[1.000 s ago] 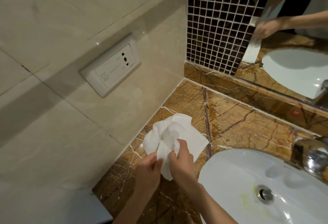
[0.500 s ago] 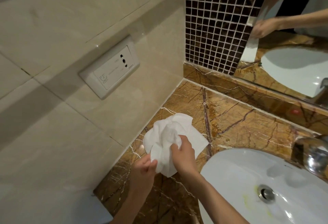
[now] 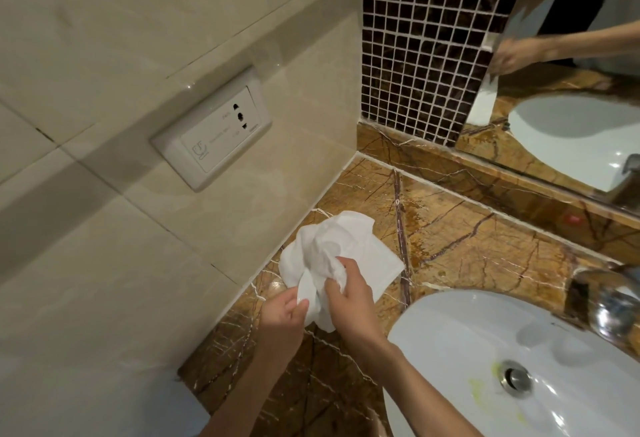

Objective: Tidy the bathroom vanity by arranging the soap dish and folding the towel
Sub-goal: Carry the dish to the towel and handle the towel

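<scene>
a white towel (image 3: 332, 256) lies crumpled on the brown marble surface (image 3: 467, 246), in the corner area close to the beige tiled wall (image 3: 138, 263) and to the left of the sink (image 3: 485, 350). its far part spreads flat on the surface, with one smooth corner reaching toward the sink; its near part is bunched and lifted off the stone. the right hand (image 3: 349, 294) is closed on that bunched part, fingers curled into the cloth from the sink side. the left hand (image 3: 282, 315) pinches the lower edge of the towel between thumb and fingers, its grip narrow, just beside the right hand and nearly touching it. a fold of cloth hangs down between the two hands. both bare forearms come up from the bottom edge of the view. the sink is white and oval, with a metal drain (image 3: 516, 377) and yellowish smears near it. a chrome tap (image 3: 609, 301) stands at the sink's far right rim. on the wall above the towel sits a white socket plate (image 3: 211, 131), tilted in the wide-angle view. dark mosaic tile (image 3: 422, 45) fills the back wall, and beside it a mirror (image 3: 568, 72) shows a hand, an arm and the basin. whether a soap dish lies under the towel i cannot tell.
</scene>
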`<move>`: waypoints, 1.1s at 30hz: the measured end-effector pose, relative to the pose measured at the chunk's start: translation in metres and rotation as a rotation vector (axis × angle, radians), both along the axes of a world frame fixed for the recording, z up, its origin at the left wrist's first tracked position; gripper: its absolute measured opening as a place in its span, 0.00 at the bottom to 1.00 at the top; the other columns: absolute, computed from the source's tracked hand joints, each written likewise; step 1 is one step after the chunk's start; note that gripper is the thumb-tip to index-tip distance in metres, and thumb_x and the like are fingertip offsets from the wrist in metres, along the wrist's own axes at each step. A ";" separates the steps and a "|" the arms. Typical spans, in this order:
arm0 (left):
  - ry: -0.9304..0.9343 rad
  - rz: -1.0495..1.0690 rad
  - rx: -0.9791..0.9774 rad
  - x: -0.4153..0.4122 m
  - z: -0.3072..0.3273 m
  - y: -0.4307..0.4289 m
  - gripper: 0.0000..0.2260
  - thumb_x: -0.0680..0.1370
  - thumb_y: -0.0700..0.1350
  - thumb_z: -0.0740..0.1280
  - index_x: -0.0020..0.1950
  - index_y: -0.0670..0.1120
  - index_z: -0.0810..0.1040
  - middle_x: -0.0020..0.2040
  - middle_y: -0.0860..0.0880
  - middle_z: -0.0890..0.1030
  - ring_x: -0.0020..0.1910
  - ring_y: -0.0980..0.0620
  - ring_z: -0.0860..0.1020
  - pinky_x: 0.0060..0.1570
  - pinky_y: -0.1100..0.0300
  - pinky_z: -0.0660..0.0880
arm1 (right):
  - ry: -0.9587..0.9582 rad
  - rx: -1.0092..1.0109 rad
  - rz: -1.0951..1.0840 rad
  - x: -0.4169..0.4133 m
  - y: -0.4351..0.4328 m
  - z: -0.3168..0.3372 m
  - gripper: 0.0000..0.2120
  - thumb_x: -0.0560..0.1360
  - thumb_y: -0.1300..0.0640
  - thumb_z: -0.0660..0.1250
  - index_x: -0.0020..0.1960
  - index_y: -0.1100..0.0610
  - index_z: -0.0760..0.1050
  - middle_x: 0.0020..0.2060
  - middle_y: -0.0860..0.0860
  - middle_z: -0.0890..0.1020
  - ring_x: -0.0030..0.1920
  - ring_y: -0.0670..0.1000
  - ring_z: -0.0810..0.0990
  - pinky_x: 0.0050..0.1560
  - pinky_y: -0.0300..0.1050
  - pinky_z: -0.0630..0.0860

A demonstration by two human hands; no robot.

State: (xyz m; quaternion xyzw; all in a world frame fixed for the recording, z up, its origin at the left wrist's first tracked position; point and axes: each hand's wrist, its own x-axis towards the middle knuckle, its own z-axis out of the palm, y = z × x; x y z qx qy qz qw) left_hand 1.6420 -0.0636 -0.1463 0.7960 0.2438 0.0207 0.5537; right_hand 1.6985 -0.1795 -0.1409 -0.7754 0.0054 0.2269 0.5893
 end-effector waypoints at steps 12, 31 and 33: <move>0.024 0.222 -0.426 -0.009 -0.002 0.013 0.14 0.77 0.37 0.66 0.62 0.37 0.75 0.49 0.36 0.83 0.47 0.37 0.83 0.41 0.54 0.82 | 0.108 0.040 -0.101 0.006 -0.001 -0.021 0.12 0.78 0.58 0.56 0.60 0.46 0.66 0.48 0.40 0.76 0.48 0.40 0.74 0.42 0.39 0.71; -0.071 -0.177 0.087 0.019 0.032 -0.016 0.14 0.80 0.39 0.61 0.56 0.56 0.79 0.50 0.62 0.84 0.52 0.60 0.81 0.51 0.66 0.78 | 0.093 0.115 -0.198 0.031 -0.024 0.028 0.15 0.80 0.44 0.58 0.48 0.53 0.76 0.38 0.53 0.83 0.32 0.50 0.83 0.32 0.46 0.79; -0.085 -0.293 0.309 0.016 0.034 -0.023 0.15 0.80 0.40 0.62 0.63 0.53 0.77 0.54 0.55 0.84 0.54 0.55 0.80 0.56 0.56 0.78 | 0.202 0.200 -0.239 0.031 -0.026 0.026 0.16 0.78 0.44 0.62 0.48 0.56 0.78 0.34 0.53 0.84 0.31 0.52 0.84 0.32 0.46 0.80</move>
